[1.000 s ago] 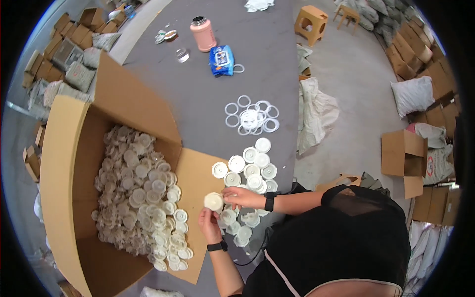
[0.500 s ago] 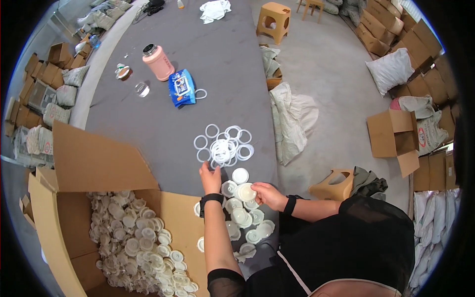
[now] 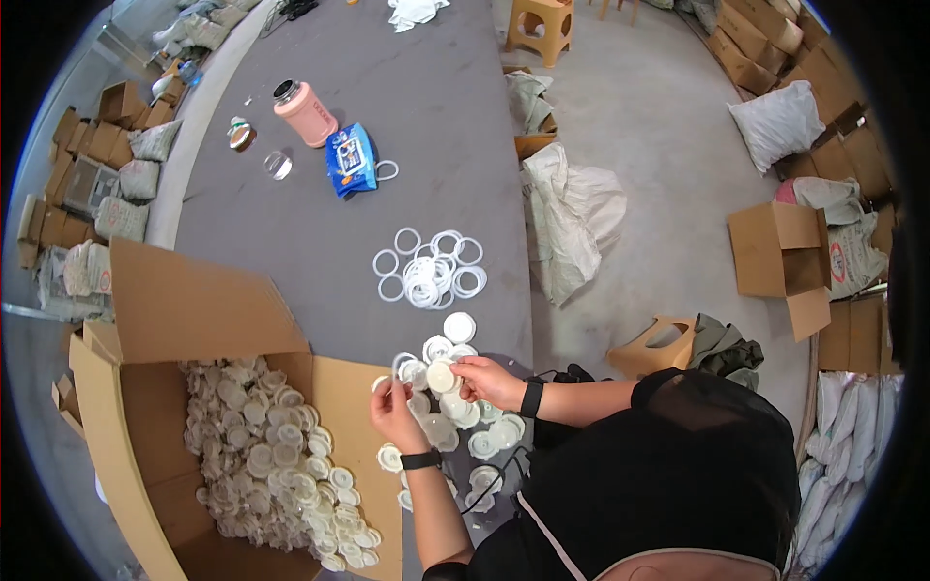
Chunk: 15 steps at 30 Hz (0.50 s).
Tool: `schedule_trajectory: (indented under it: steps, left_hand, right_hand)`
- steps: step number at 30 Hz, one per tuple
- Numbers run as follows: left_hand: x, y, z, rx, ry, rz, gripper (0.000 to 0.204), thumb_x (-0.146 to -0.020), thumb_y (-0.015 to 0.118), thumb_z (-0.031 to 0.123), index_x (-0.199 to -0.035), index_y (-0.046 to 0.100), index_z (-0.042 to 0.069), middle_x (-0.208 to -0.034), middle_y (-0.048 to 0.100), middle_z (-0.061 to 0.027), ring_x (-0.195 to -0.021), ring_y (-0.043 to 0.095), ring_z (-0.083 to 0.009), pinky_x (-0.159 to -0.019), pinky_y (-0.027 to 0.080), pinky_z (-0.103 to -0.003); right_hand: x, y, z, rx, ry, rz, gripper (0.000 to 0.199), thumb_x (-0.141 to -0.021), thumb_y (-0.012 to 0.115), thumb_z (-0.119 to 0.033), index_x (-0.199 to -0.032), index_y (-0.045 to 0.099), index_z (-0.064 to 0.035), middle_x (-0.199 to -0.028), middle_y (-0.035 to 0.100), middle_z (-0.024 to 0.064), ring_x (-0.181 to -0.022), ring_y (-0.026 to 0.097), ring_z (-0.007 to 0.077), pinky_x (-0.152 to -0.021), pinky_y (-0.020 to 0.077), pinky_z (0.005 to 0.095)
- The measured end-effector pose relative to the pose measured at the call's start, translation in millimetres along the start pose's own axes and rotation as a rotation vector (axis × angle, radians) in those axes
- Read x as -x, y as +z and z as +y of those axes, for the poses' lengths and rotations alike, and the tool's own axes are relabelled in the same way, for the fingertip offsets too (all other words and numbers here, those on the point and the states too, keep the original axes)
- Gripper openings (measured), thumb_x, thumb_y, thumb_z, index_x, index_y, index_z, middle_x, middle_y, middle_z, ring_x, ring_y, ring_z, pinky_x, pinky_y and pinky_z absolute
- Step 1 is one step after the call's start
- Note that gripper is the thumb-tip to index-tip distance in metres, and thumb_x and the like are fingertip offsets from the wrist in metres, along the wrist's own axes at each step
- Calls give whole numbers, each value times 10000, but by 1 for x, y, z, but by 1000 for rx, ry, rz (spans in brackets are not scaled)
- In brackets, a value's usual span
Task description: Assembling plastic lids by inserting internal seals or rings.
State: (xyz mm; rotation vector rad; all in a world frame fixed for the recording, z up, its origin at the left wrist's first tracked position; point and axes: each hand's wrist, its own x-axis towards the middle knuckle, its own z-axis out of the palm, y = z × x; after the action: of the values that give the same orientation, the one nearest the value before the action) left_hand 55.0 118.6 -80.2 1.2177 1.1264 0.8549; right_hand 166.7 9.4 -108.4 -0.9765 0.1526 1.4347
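My left hand [image 3: 392,412] pinches a thin white ring [image 3: 400,359] that stands up from its fingertips. In my right hand [image 3: 484,382] is a round, cream-white plastic lid [image 3: 442,377], gripped by its edge. The two hands are close together but apart, above a spread of loose lids [image 3: 481,444] on the grey table. Farther along the table lies a pile of white rings [image 3: 427,281], with a single lid [image 3: 459,327] between it and my hands.
A cardboard box [image 3: 208,305] full of similar lids [image 3: 262,455] stands open at left, its flap reaching under my left hand. Farther off on the table [image 3: 291,232] are a pink bottle [image 3: 306,116], a blue packet [image 3: 350,161] and a clear cup [image 3: 278,166]. A plastic stool [image 3: 655,347] stands at right.
My left hand has come back from the ring pile with a ring and moved nearer me. My right hand, still holding the lid, has shifted left. The whole view has shifted slightly.
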Motion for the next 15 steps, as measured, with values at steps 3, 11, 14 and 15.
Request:
schedule_trajectory:
  steps: [3, 11, 14, 15]
  left_hand:
    - [36, -20, 14, -294, 326, -49, 103, -737, 573, -18, -839, 568, -13, -884, 574, -110, -800, 559, -210, -706, 458, -297]
    - [104, -63, 38, -653, 654, -29, 168, -698, 577, -51, -855, 572, 8, -937, 548, -132, -876, 536, -271, -764, 430, -344]
    - [122, -80, 38, -635, 656, 36, 170, -697, 576, -55, -856, 570, 6, -973, 531, -138, -902, 522, -280, -779, 426, -352]
    - [128, -86, 38, -610, 646, 97, 171, -697, 577, -54, -858, 570, 4, -977, 527, -142, -913, 517, -282, -787, 423, -354]
  right_hand:
    - [18, 23, 3, -36, 76, -121, 205, -834, 516, -283, -928, 503, -100, -745, 509, -19, -567, 501, 88, -480, 387, 217]
    - [46, 57, 33, -41, 155, -294, 144, -845, 496, -258, -868, 487, -117, -712, 497, -30, -560, 517, 84, -489, 391, 221]
    - [60, 70, 51, 142, 159, -329, 158, -843, 497, -258, -871, 485, -103, -705, 497, -25, -559, 529, 84, -486, 395, 207]
    - [67, 76, 54, 150, 157, -338, 164, -842, 497, -253, -867, 483, -91, -696, 500, -19, -551, 532, 85, -484, 403, 199]
